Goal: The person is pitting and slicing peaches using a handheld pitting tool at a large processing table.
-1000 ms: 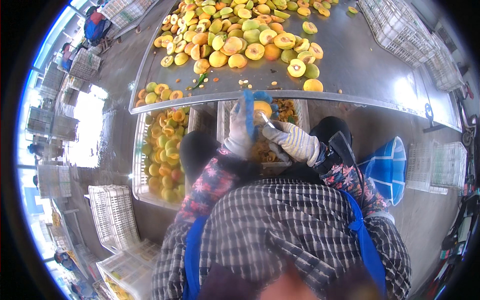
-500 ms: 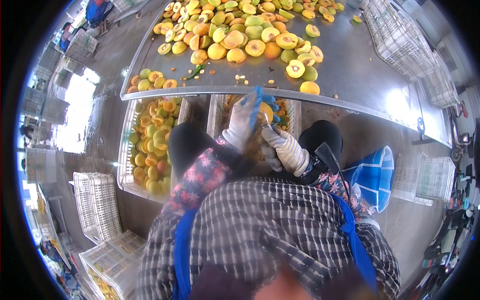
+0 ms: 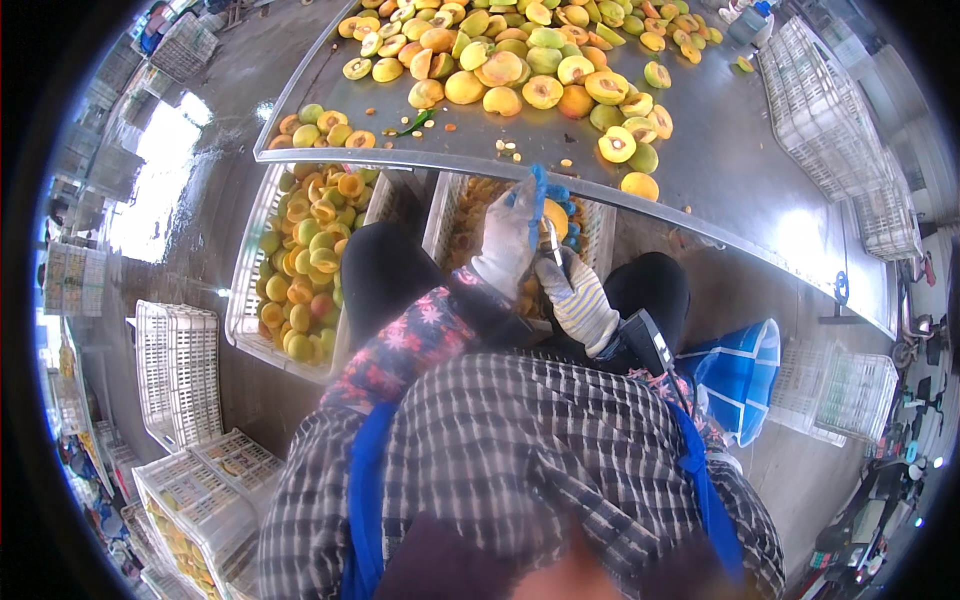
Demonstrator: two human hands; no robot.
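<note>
My left hand (image 3: 508, 235), in a white glove with blue on the fingers, is closed around a yellow peach (image 3: 555, 217) just below the table's front edge. My right hand (image 3: 583, 305), in a striped glove with grey fingertips, grips a small metal knife (image 3: 553, 238). The blade is up against the peach; how deep it sits I cannot tell. Under my hands, between my knees, a white crate (image 3: 440, 215) holds cut fruit, partly hidden. On the metal table (image 3: 720, 170) in front lies a heap of yellow-green peaches (image 3: 500, 70), many halved.
A second white crate (image 3: 238, 300) full of peach halves stands left of my knee. Stacked crates (image 3: 815, 105) rest on the table's right side. A blue checked bag or bucket (image 3: 740, 380) is by my right leg. More crates (image 3: 180, 370) stand at left. Pits (image 3: 507, 148) dot the table.
The view has shifted, so table and crates sit differently in it. My hands stay together at the peach; the right hand has turned slightly and the knife blade shows more plainly.
</note>
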